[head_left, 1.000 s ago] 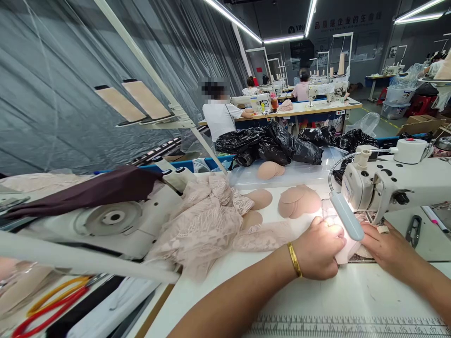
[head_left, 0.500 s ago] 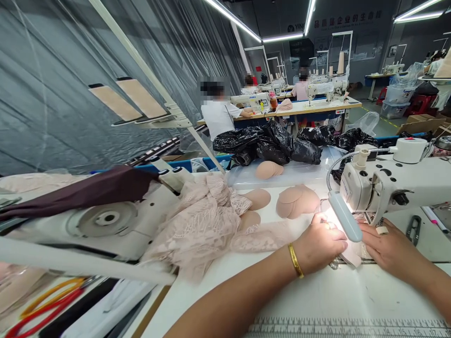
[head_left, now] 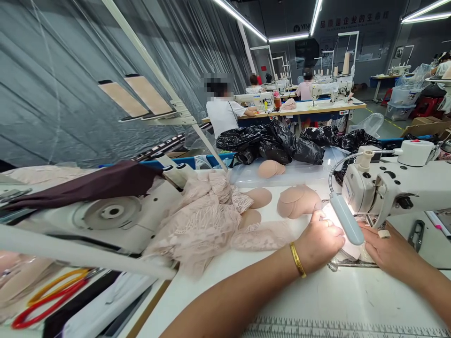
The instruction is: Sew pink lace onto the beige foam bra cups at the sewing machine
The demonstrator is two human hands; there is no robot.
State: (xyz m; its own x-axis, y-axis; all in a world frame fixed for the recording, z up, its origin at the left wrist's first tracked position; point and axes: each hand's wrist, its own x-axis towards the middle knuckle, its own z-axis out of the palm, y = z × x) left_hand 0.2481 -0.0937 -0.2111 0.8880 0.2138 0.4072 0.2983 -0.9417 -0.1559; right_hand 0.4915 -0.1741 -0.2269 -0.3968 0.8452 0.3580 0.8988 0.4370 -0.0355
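Note:
At the sewing machine (head_left: 398, 180), my left hand (head_left: 322, 241) has its fingers curled and thumb pressed in on a pale pink fabric piece (head_left: 349, 251). A gold bracelet (head_left: 298, 259) circles that wrist. Under the machine's head, my right hand (head_left: 385, 244) lies flat with fingers stretched out, on the other side of the piece. A grey lamp (head_left: 347, 219) on a bendy metal neck lights the spot and hides part of the work. Beyond my left hand lie stacked beige round pads (head_left: 298, 202).
Crumpled pink lace (head_left: 200, 220) lies left of my hands. A clear ruler (head_left: 345, 327) runs along the front edge. Thread clippers (head_left: 416, 234) rest at right, red-handled scissors (head_left: 52, 303) at lower left. Black plastic bags (head_left: 271, 143) are behind; a co-worker (head_left: 223, 115) sits beyond.
The whole view has shifted slightly, so the scene sits a little further right. The pale piece sticks out less toward me. Both hands stay beside the machine's head in nearly the same pose.

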